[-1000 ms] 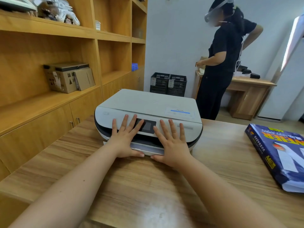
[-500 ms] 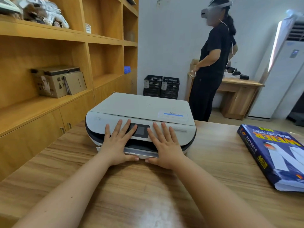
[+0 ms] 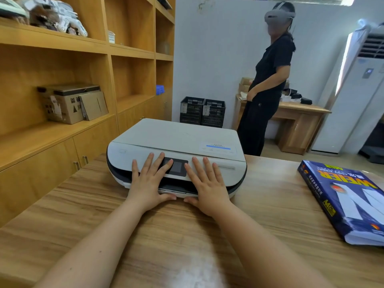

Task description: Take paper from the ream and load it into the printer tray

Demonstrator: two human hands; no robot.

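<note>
A white printer (image 3: 176,140) sits on the wooden table (image 3: 270,204) straight ahead. Its paper tray (image 3: 178,191) shows as a pale strip at the bottom front, nearly flush with the body. My left hand (image 3: 148,183) lies flat against the printer front, fingers spread, thumb at the tray's edge. My right hand (image 3: 207,186) rests the same way just right of the small dark screen (image 3: 176,167). Neither hand holds anything. The blue paper ream (image 3: 349,196) lies flat at the table's right, its near end torn open with white sheets showing.
Wooden shelving (image 3: 62,132) with a cardboard box (image 3: 70,104) runs along the left. A person in black (image 3: 268,84) wearing a headset stands behind the table near a small desk (image 3: 299,121). Two black crates (image 3: 202,111) sit by the wall; a white air conditioner (image 3: 357,86) stands right.
The tray has slid in toward the printer under my thumbs. My view has shifted a little, and the person behind has turned.
</note>
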